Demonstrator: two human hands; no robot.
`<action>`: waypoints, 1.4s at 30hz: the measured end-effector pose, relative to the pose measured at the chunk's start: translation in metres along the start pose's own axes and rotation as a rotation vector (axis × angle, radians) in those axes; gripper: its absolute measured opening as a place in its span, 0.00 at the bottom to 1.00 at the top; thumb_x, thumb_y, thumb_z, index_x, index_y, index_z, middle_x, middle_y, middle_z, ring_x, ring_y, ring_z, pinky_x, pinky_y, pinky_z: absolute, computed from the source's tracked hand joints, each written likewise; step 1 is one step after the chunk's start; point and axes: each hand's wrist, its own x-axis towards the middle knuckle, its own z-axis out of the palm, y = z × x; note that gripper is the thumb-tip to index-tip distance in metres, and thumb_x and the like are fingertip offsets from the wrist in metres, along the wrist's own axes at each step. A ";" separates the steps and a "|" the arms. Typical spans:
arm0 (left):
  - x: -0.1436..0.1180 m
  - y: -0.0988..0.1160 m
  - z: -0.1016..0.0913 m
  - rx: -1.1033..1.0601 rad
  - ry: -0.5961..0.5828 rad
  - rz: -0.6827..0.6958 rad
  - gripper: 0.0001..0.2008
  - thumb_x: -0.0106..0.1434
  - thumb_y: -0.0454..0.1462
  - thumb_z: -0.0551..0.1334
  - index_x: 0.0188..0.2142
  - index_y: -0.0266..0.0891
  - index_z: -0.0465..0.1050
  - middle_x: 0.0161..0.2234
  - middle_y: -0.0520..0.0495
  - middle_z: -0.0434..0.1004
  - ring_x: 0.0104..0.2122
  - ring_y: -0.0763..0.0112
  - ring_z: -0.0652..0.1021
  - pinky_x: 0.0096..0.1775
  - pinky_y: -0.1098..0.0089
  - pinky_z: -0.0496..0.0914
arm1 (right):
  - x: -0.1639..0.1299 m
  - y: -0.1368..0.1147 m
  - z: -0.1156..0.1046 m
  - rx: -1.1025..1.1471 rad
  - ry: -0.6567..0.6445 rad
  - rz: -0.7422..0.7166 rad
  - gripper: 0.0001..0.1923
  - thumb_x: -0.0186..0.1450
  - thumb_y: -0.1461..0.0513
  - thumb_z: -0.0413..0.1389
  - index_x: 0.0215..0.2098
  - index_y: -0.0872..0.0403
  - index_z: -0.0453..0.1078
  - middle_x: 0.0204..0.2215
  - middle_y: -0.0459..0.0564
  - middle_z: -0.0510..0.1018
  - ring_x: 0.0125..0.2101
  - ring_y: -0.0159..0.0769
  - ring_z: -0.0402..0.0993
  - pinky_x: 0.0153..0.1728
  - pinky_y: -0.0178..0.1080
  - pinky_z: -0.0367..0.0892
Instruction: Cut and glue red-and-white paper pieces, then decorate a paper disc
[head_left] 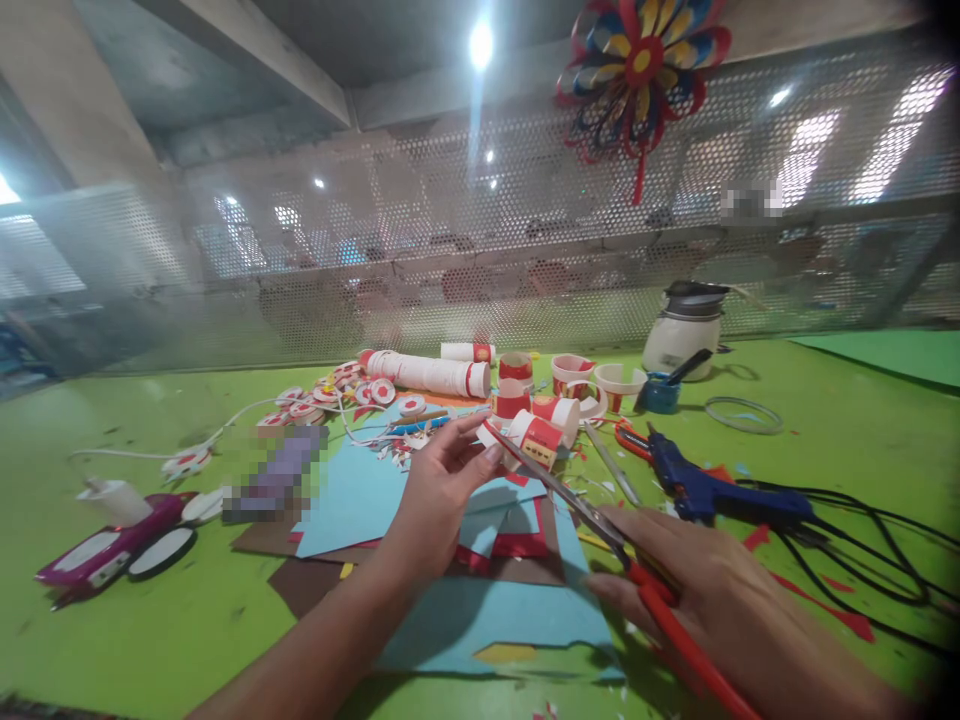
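Above the sheets in the middle of the table, my left hand (442, 480) is closed, pinching a small white paper piece (489, 433) between thumb and fingers. My right hand (697, 590) grips red-handled scissors (581, 510), their blades reaching up and left to the paper piece. Whether the blades are cutting into it, I cannot tell. Just behind the blade tips lies a red and white paper cup (538, 438) on its side. Under both hands are light blue paper sheets (367, 500), with brown and dark red ones beneath.
Several cut paper cups (574, 375) and a long stack of cups (427, 372) stand behind. To the right lie a blue glue gun (720, 490) with black cords and a craft knife (611, 465). At left are a magenta power strip (124, 540) and white cable. A white pot (684, 335) stands back right.
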 end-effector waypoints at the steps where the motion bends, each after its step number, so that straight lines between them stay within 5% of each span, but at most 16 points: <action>1: 0.000 0.000 0.000 0.007 -0.001 0.001 0.16 0.57 0.37 0.66 0.46 0.40 0.71 0.40 0.46 0.78 0.38 0.69 0.76 0.43 0.65 0.71 | 0.000 0.001 0.001 0.005 -0.027 -0.003 0.18 0.61 0.47 0.53 0.39 0.48 0.76 0.31 0.51 0.82 0.28 0.41 0.79 0.27 0.37 0.74; 11: 0.002 -0.001 -0.001 -0.006 0.001 -0.009 0.17 0.56 0.36 0.66 0.46 0.39 0.71 0.43 0.44 0.77 0.40 0.68 0.76 0.43 0.65 0.71 | -0.003 0.007 0.002 -0.002 -0.150 0.014 0.21 0.63 0.45 0.49 0.45 0.47 0.73 0.36 0.52 0.81 0.34 0.44 0.79 0.32 0.44 0.75; 34: -0.001 0.001 0.002 -0.090 0.048 -0.033 0.21 0.52 0.35 0.68 0.47 0.39 0.72 0.44 0.44 0.77 0.41 0.65 0.77 0.44 0.64 0.71 | -0.002 0.004 0.003 0.049 -0.136 -0.003 0.17 0.65 0.49 0.50 0.43 0.47 0.74 0.34 0.48 0.82 0.31 0.41 0.79 0.29 0.40 0.75; 42: -0.002 0.004 0.004 -0.208 0.028 -0.082 0.16 0.53 0.35 0.68 0.43 0.36 0.75 0.40 0.43 0.79 0.39 0.65 0.78 0.45 0.64 0.70 | -0.003 0.004 0.004 0.010 -0.026 -0.018 0.15 0.62 0.49 0.54 0.39 0.46 0.75 0.32 0.47 0.83 0.29 0.39 0.80 0.27 0.37 0.75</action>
